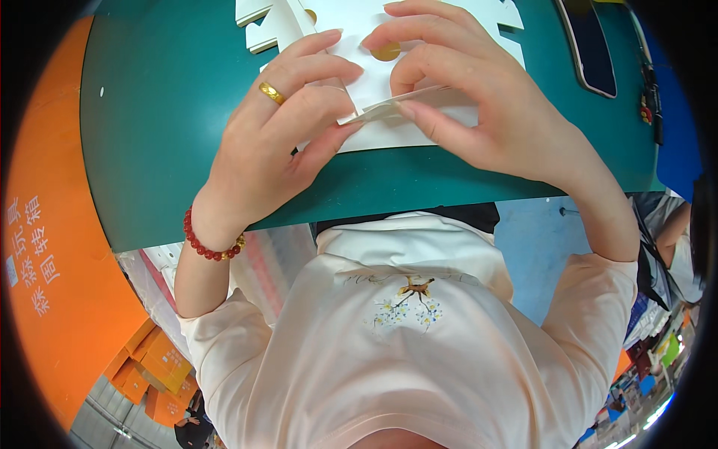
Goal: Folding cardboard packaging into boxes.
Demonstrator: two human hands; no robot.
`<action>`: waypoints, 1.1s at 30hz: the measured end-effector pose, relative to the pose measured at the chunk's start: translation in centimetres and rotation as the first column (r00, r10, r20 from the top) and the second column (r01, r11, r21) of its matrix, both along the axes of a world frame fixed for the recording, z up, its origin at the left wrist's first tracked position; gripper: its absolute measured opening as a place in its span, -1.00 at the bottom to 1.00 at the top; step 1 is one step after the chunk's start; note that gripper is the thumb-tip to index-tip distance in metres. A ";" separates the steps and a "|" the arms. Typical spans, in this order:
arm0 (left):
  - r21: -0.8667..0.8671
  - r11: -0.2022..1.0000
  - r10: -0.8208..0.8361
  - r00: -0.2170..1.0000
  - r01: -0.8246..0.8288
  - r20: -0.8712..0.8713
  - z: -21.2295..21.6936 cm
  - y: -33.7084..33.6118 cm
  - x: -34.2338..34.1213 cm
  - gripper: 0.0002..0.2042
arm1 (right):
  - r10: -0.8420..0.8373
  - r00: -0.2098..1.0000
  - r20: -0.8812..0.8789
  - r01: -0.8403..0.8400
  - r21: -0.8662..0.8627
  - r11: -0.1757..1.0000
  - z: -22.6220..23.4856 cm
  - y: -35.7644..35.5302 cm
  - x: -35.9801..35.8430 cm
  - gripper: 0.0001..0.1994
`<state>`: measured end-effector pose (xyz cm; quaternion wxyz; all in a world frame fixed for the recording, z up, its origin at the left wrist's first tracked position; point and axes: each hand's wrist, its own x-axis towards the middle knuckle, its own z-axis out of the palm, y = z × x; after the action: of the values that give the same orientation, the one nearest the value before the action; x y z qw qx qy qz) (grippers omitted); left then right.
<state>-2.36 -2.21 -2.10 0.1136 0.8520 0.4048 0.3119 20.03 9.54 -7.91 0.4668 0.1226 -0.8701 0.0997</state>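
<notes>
A flat white die-cut cardboard sheet (374,138) lies on the green table (164,112), with a raised flap (419,101) at its near side. My left hand (280,131), with a gold ring and a red bead bracelet at the wrist, pinches the flap's left end between thumb and fingers. My right hand (479,97) grips the flap's right part, thumb under and fingers on top. A small round gold sticker (387,52) sits on the sheet just under my right fingertips.
More white notched cardboard pieces (269,22) lie at the far side of the table. A dark flat device (591,45) rests at the far right. An orange crate wall (52,247) stands on the left. Another person's arm (673,232) shows at the right edge.
</notes>
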 end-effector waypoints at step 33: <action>-0.110 0.990 0.088 0.996 -0.089 -0.009 1.7 0.8 0.7 -0.65 | 0.074 0.703 0.707 0.447 -0.521 0.727 7.2 -3.1 -0.1 -0.80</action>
<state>-1.62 -1.36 -0.41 0.1455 0.8264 0.4590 0.2919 19.91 6.49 -0.75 0.1309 -0.1919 -0.8926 0.3863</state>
